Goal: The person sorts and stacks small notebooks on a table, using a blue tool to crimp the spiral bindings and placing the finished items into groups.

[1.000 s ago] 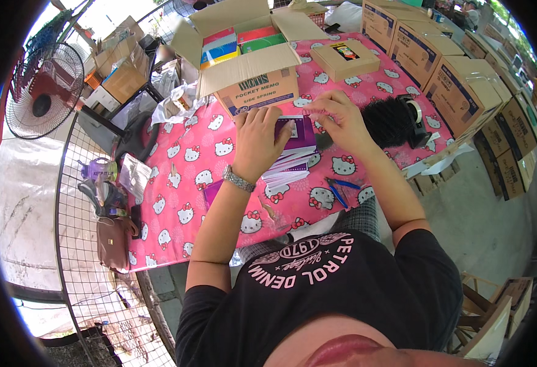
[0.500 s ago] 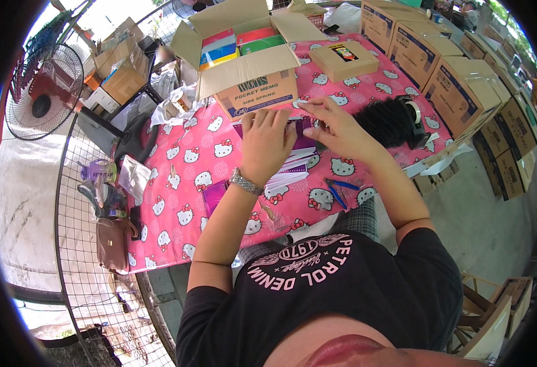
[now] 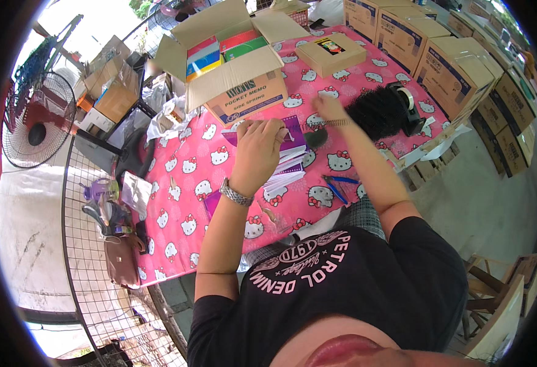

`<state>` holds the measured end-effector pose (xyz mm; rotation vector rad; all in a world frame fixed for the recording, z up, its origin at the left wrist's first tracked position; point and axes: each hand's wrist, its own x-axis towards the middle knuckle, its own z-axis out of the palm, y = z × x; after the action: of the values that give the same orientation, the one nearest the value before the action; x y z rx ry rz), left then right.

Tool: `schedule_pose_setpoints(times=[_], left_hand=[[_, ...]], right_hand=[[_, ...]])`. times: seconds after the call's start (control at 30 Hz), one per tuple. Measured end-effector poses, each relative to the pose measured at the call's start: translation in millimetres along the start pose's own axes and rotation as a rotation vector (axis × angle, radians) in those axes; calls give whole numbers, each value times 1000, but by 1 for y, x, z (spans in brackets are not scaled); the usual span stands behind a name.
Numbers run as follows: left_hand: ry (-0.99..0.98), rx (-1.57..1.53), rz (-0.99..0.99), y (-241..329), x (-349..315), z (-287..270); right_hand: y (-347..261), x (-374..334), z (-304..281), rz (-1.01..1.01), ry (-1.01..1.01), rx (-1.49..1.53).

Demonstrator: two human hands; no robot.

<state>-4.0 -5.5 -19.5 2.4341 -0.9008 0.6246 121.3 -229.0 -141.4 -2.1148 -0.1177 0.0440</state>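
Note:
My left hand, with a metal watch at its wrist, is closed on a purple-covered memo pad on top of a stack of memo pads with white page edges. From the held pad's right edge a thin dark spiral wire runs toward my right hand. That hand is curled and smeared by motion; whether its fingers grip the wire cannot be told. Just right of it lies a bristly black heap, apparently more spiral wires. Blue-handled pliers rest nearer me.
An open carton of colourful memo pads stands beyond my hands, a flat brown box to its right. A tape dispenser is beside the black heap. Large cartons line the right. A fan stands left.
My right hand has moved away from the pad, to the right, and the spiral wire now shows between them. My left hand stays on the pad. The whole view has shifted slightly.

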Motion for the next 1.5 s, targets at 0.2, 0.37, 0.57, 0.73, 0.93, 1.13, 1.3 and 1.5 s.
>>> schedule_pose_setpoints(times=[0.2,0.37,0.57,0.73,0.93,1.13,1.3,1.5], left_hand=[[127,175,-42,-7,-10,-2],[100,98,-111,-16,-6,-5],[107,46,-154,-18,7,3],[117,46,-137,-22,7,3],[104,-10,-151,-22,7,-2],[100,-30,-169,-23,6,-2],[46,-39,-191,-41,2,-16],[-53,-107,-212,-59,2,-28]], right_hand=[[89,-22,101,-151,208,-818],[-42,0,-22,-180,-358,488],[-134,-33,-85,-339,-756,271],[-132,-19,-78,-427,-813,118],[-129,-23,-69,-303,-724,407],[-146,-27,-71,-354,-795,209],[-146,-23,-69,-432,-975,849],[-150,1,-50,-368,-880,514]])
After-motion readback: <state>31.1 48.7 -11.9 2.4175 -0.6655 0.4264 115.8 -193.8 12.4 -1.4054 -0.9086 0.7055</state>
